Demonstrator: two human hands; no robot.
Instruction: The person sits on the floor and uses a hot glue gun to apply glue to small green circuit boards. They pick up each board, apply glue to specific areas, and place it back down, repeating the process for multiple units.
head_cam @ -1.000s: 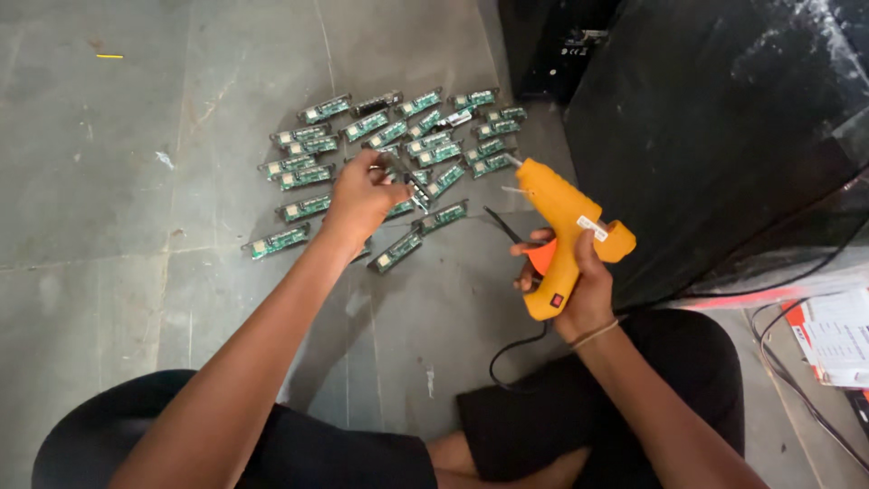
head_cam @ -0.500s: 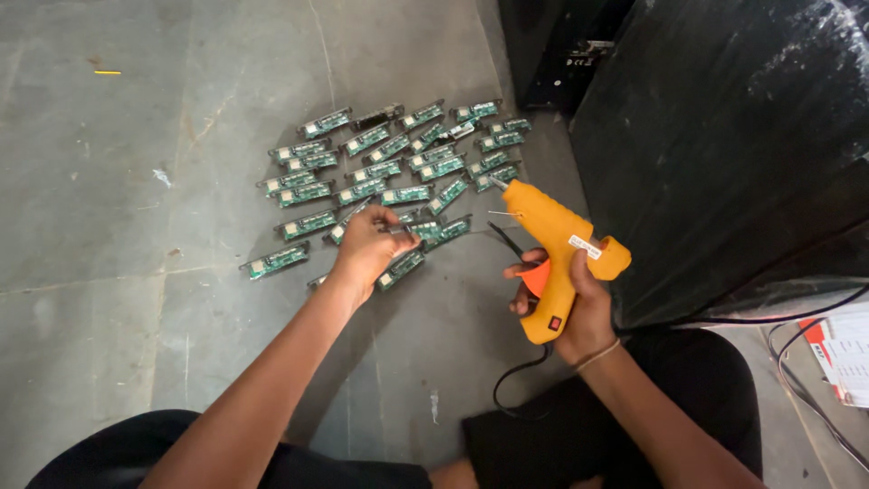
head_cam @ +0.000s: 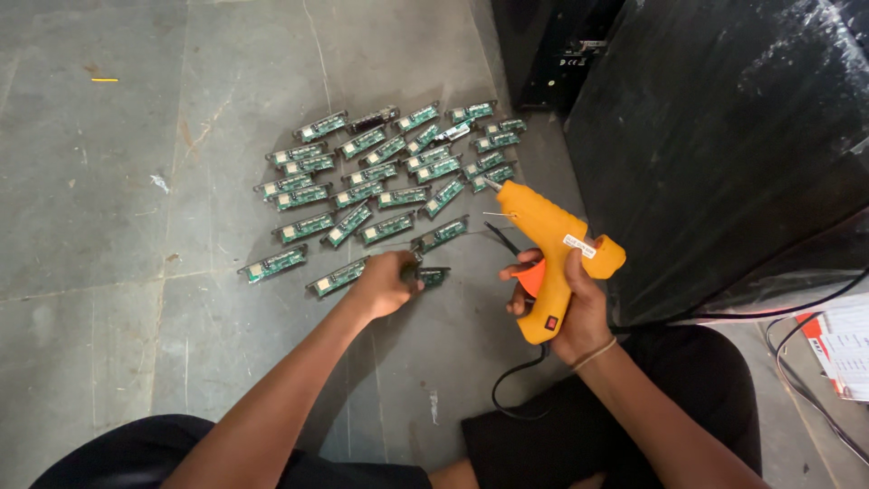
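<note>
grey stone floor (head_cam: 136, 226) under scattered circuit boards (head_cam: 362, 177)

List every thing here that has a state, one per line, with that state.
left hand: closed on a small green circuit board, at the floor
right hand: gripping the yellow glue gun, nozzle toward the boards, finger on the trigger
other green boards: lying flat, spread over the grey floor

a makeshift electronics workshop on a bare floor

a small repair or assembly workshop is suggested. many green circuit boards (head_cam: 380, 172) are laid out in rows on a grey stone-tiled floor (head_cam: 109, 226). an orange hot glue gun (head_cam: 552, 258) with its black cord (head_cam: 516, 389) is seen, and large objects wrapped in black plastic (head_cam: 724, 136) are stood alongside.
</note>
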